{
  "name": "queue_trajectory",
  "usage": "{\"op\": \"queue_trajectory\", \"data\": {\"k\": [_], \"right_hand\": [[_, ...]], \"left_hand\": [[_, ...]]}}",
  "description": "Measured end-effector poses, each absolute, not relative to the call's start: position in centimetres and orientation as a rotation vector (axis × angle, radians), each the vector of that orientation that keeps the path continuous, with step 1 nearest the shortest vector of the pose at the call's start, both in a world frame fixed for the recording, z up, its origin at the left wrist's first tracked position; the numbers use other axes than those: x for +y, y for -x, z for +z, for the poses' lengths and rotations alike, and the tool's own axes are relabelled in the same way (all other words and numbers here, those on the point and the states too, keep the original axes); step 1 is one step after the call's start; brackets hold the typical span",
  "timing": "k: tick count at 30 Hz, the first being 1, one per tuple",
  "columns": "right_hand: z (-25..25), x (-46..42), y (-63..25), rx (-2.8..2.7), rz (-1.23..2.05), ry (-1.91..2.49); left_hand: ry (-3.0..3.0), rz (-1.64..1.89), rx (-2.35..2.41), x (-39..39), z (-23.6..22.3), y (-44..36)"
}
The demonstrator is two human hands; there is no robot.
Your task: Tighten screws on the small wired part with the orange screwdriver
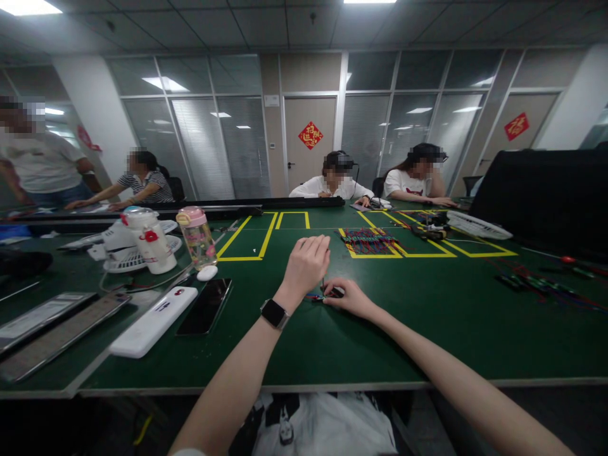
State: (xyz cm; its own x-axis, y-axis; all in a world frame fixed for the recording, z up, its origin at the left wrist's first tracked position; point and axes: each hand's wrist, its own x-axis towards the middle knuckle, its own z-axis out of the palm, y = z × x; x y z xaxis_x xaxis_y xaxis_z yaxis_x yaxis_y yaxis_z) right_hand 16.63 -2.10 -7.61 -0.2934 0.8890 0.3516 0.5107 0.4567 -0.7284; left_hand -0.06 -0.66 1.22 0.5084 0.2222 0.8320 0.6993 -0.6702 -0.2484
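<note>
My left hand (308, 266), with a watch (274, 313) on its wrist, is closed above the green table. A thin dark shaft (323, 286), which looks like a screwdriver's, points down from it; the handle is hidden inside the fingers. Its tip meets a small circuit board (319, 297) with red and blue wires, low on the table. From the right, my right hand (349, 299) pinches this board between thumb and fingers, which cover part of it.
Wired circuit boards (368, 242) lie in a bundle beyond my hands, with more boards (536, 282) at right. At left are a black phone (205, 307), a white power bank (154, 322) and a pink-lidded bottle (197, 237). Yellow tape (237, 258) marks the table; people sit opposite.
</note>
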Motion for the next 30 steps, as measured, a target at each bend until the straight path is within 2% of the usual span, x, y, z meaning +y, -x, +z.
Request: {"op": "queue_trajectory", "data": {"k": [19, 22, 27, 30], "right_hand": [[-7.8, -1.9, -16.7, -1.959, 0.626, 1.144], [-7.7, -2.0, -16.7, -1.966, 0.618, 1.155], [-7.6, -2.1, -16.8, -1.975, 0.616, 1.159], [-7.6, -2.1, -16.7, -1.972, 0.622, 1.151]], "left_hand": [[2.231, -1.115, -0.799, -1.1, 1.2, 0.1], [2.332, -1.258, -0.862, -1.3, 1.2, 0.0], [2.647, -1.721, -0.798, -1.1, 0.9, -0.6], [2.628, -1.845, -0.86, -1.2, 0.7, -0.9]]}}
